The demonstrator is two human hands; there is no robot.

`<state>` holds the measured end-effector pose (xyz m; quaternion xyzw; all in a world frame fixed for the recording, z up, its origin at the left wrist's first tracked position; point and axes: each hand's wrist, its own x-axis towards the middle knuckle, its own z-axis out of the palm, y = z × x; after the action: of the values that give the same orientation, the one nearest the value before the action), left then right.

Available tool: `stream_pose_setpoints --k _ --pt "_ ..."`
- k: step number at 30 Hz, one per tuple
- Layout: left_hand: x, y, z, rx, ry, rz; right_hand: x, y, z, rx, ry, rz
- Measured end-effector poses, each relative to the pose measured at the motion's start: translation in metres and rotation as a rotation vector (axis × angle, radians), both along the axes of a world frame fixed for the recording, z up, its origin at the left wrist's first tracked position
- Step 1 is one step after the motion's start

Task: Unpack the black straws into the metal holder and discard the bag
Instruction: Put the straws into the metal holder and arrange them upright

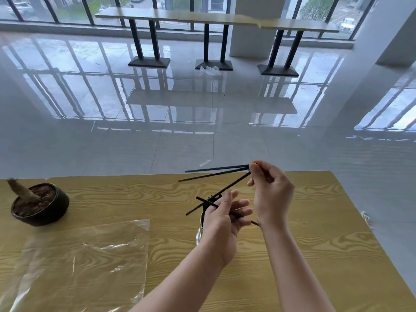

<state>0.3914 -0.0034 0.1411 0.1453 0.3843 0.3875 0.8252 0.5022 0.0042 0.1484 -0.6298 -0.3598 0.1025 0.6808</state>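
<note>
My right hand (271, 192) pinches the ends of three thin black straws (216, 173) that fan out to the left above the table. My left hand (222, 218) grips one more black straw (206, 202) lying crosswise, just over the metal holder (200, 233). The holder is mostly hidden behind my left hand; only its shiny rim and dark top show. The clear plastic bag (90, 257) lies flat and empty on the wooden table (315, 244), to the left of my arms.
A dark round pot (41, 206) with soil and a stump stands at the table's left rear. Beyond the table's far edge is glossy tiled floor with a small scrap (205, 163), crumpled plastic (209, 70) and a long counter (216, 19) by the windows.
</note>
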Motion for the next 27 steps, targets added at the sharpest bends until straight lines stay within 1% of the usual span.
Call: stream_pose_setpoints --k 3,5,6,10,14,16,17,18,20,21,22,23,24,25,27 --pt "-0.009 0.005 0.003 0.082 -0.087 -0.011 -0.004 -0.01 0.0 0.094 0.187 -0.062" --pt "-0.014 0.011 0.009 0.113 -0.123 -0.026 -0.007 -0.019 -0.004 0.093 0.284 -0.052" --pt "-0.016 0.015 0.012 0.124 -0.109 -0.025 -0.011 -0.023 -0.005 0.091 0.317 -0.029" --pt "-0.024 0.035 0.02 0.117 -0.016 -0.002 -0.016 -0.044 -0.017 0.079 0.347 0.043" --pt "-0.031 0.043 0.017 0.156 0.034 -0.031 -0.012 -0.055 -0.028 0.001 0.349 0.15" --pt "-0.033 0.045 0.017 0.218 0.123 -0.035 -0.011 -0.057 -0.029 -0.071 0.302 0.216" --pt "-0.034 0.046 0.018 0.261 0.178 -0.038 -0.008 -0.057 -0.029 -0.14 0.231 0.232" --pt "-0.036 0.045 0.019 0.305 0.231 -0.044 -0.005 -0.057 -0.029 -0.238 0.116 0.247" --pt "-0.036 0.044 0.02 0.372 0.321 -0.072 -0.001 -0.057 -0.026 -0.432 -0.231 0.301" --pt "-0.036 0.043 0.021 0.398 0.357 -0.093 -0.001 -0.056 -0.023 -0.491 -0.406 0.336" --pt "-0.035 0.041 0.023 0.423 0.384 -0.117 -0.003 -0.054 -0.02 -0.521 -0.534 0.377" --pt "-0.033 0.041 0.024 0.447 0.404 -0.139 -0.005 -0.051 -0.017 -0.538 -0.602 0.419" --pt "-0.031 0.04 0.025 0.464 0.413 -0.155 -0.008 -0.048 -0.015 -0.551 -0.61 0.466" --pt "-0.03 0.04 0.027 0.471 0.409 -0.162 -0.01 -0.044 -0.012 -0.565 -0.566 0.517" --pt "-0.03 0.042 0.03 0.445 0.353 -0.162 -0.011 -0.039 -0.01 -0.573 -0.366 0.612"
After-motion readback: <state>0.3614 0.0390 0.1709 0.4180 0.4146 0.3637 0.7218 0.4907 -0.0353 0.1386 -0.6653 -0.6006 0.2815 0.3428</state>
